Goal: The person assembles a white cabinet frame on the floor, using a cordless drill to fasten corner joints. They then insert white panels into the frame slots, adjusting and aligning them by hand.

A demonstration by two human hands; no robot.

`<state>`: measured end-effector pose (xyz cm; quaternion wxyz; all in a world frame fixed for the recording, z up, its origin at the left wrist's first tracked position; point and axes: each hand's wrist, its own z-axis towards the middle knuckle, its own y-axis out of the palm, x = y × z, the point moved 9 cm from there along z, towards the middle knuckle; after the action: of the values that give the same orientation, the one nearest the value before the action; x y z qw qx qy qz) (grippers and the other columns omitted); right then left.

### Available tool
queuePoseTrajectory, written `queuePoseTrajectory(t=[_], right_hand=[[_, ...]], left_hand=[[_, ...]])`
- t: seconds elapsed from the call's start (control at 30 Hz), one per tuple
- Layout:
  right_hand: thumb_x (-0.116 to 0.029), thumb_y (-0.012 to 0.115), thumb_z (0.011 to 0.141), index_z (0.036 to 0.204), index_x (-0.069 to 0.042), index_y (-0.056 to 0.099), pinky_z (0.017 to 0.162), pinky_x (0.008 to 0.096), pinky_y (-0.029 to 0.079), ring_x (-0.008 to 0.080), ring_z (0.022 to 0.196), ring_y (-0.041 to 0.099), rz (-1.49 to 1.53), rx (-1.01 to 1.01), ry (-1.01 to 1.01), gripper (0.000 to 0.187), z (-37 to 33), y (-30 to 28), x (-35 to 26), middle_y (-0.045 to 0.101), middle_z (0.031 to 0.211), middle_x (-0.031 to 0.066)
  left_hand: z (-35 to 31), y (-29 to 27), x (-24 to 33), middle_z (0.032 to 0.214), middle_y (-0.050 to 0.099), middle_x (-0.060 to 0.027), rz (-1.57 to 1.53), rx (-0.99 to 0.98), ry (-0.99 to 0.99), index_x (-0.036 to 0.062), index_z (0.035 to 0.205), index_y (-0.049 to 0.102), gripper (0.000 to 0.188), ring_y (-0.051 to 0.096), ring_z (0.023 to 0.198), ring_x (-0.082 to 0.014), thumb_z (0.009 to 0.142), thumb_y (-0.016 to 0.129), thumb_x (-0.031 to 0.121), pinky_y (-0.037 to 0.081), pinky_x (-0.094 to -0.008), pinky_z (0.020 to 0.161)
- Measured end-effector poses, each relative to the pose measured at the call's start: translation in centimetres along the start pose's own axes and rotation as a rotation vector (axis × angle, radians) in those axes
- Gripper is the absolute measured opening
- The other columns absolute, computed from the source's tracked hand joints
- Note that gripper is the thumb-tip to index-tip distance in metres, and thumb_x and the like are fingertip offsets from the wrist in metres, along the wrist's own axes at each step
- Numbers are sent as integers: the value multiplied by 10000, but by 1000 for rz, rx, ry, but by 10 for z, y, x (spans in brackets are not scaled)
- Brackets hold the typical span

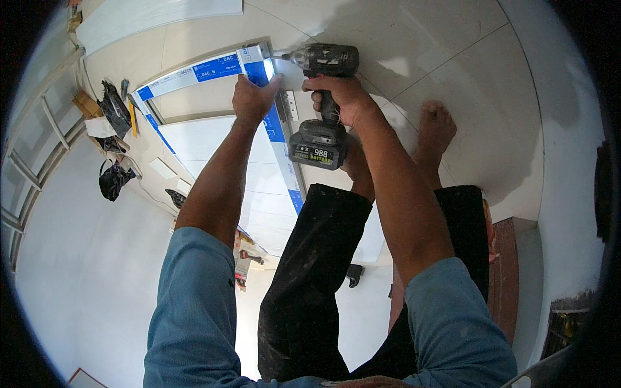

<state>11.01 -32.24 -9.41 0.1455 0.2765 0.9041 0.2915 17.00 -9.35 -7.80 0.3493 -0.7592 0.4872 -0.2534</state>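
My right hand (346, 96) is wrapped round the grip of a black cordless impact driver (331, 59), its battery hanging below. The driver lies level, with its bit pointing left at the outer edge of a white frame (277, 152) near the far corner. Its lamp throws a bright spot on the frame there. My left hand (254, 101) grips the same frame just nearer than that corner, thumb toward the driver. Blue and white protective film covers much of the frame. Whether a screw sits at the bit is too small to tell.
A white panel (200, 145) lies inside the frame, with a hinge plate (291, 105) beside it. My bare foot (436, 127) stands at the right. Black bags (116, 179), a yellow tool (133, 119) and a ladder (55, 121) are at the left. A reddish-brown step (504, 278) stands lower right.
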Motion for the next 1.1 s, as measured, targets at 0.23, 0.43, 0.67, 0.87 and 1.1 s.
queuePoseTrajectory(t=[0.23, 0.43, 0.67, 0.87, 1.1], right_hand=[[-80, 840, 865, 1050, -69, 694, 599, 280, 570, 92, 677, 653, 136, 32, 79, 236, 0, 0, 10, 732, 925, 76], [-89, 850, 845, 1041, -70, 692, 584, 282, 565, 85, 660, 634, 36, 34, 82, 252, 1, -1, -2, 728, 910, 71], [-84, 848, 844, 1039, -68, 692, 580, 288, 567, 90, 655, 635, 52, 31, 70, 251, 0, -3, -1, 711, 879, 63], [-81, 838, 864, 1060, -66, 689, 590, 292, 572, 102, 652, 638, 64, -9, 73, 246, -1, -5, 0, 712, 877, 64], [-93, 839, 877, 1043, -67, 688, 595, 294, 569, 104, 653, 641, 61, 4, 70, 226, 3, -9, 4, 712, 869, 60]], left_hand=[[-5, -7, 7, 1059, 748, -284, 34, 31, 9, -93, 1163, 603, 857, 754, 1011, -419, 804, 845, 647, 582, -503, 922], [-1, -3, 2, 1043, 741, -294, 33, 38, 25, -110, 1148, 595, 871, 751, 1010, -427, 804, 845, 650, 584, -503, 917], [-2, -5, 9, 1067, 735, -302, 16, -2, 3, -120, 1162, 587, 892, 747, 1020, -436, 803, 846, 654, 584, -505, 923], [-1, -5, 1, 1083, 733, -304, 59, 29, 6, -118, 1178, 580, 905, 744, 1036, -437, 799, 841, 662, 583, -511, 931], [-1, -2, 0, 1206, 692, -306, -2, -41, -43, -109, 1257, 574, 933, 710, 1135, -443, 777, 848, 642, 565, -520, 989]])
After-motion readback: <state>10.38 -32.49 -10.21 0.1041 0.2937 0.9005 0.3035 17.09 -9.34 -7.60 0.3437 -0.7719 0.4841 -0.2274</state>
